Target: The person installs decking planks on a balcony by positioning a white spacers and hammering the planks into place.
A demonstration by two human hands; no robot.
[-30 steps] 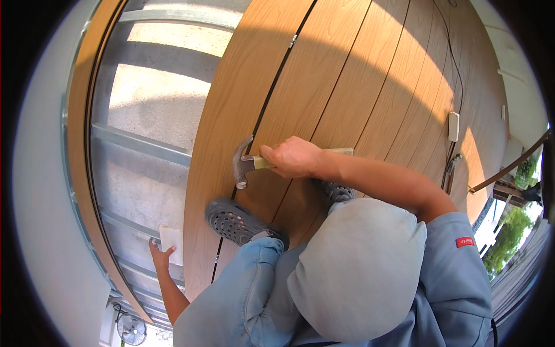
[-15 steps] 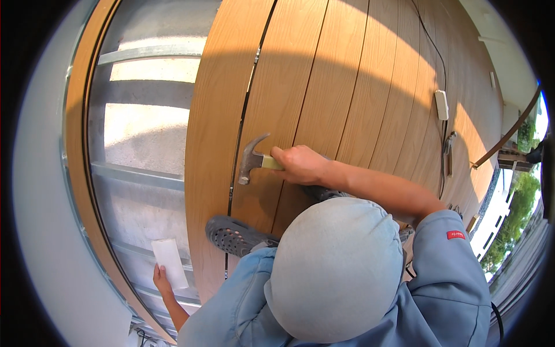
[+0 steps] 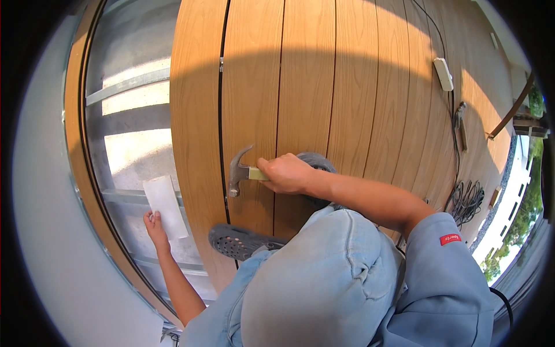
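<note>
My right hand is closed round the pale yellow-green handle of a claw hammer. The hammer's metal head hangs over the first wooden plank, beside the dark gap between two boards, with its claw curving away from me. At the left, my left hand grips the lower part of a white flat rectangular piece, thumb on its face. That piece is tilted above the open metal framing, left of the outermost plank. Its material cannot be made out.
Metal joists cross the open strip beside a brown edge board and a pale wall. My dark clog rests on the planks. To the right lie a white power strip, another hammer and coiled black cable.
My left hand has moved the white piece farther forward over the framing. The view has shifted, and the hammer, still in my right hand, sits nearer the dark gap.
</note>
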